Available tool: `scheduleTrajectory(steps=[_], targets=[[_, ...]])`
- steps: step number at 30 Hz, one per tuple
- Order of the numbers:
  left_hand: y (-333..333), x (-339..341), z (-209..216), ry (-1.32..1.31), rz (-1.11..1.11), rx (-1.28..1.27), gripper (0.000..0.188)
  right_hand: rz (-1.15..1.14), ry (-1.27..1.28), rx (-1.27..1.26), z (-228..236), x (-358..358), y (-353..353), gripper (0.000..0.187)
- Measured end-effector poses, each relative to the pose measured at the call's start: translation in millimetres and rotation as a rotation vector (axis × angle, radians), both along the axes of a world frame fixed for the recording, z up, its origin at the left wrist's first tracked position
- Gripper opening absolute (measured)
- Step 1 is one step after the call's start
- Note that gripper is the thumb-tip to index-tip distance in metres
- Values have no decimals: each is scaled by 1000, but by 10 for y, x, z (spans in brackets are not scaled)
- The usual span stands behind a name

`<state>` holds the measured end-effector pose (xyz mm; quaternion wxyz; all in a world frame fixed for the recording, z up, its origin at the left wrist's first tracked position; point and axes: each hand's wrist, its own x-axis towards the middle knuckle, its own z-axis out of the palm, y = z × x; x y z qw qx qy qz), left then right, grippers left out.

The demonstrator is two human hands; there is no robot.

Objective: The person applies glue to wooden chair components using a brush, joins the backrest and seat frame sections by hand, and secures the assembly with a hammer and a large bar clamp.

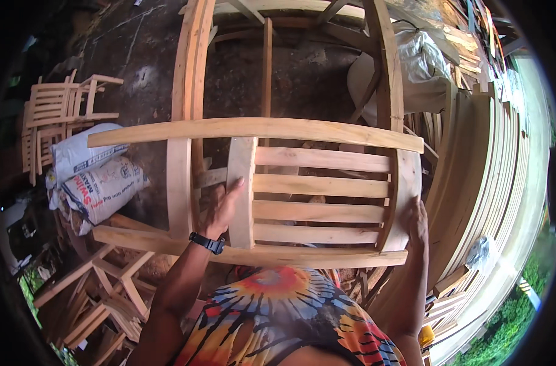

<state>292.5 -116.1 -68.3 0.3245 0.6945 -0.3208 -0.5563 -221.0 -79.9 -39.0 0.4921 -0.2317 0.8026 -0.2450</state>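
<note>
Found: slatted wooden frame [321, 211], positioned in front of the multicoloured shirt [278, 293], over timber beams [186, 61]. At the inner crosspiece [242, 207]: left hand [220, 210], grasping its edge. Along the frame's right end: right hand [419, 224]; cannot tell whether clenched around it. Farther left: white sacks [116, 189], stacked slatted chairs [52, 102]. Farther right: long stacked boards [504, 165].
</note>
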Motion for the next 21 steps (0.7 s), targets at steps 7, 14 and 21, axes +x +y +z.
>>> scheduleTrajectory(steps=[7,14,21], targets=[[-547,254,-280,165,-41,51,47,-31,174,-169,-552,79,-363,59],[-871,34,-154,132,13,90,59,97,383,-19,-265,258,-826,63],[-940,-79,-28,-10,65,253,64,90,457,-93,-416,345,-794,56]])
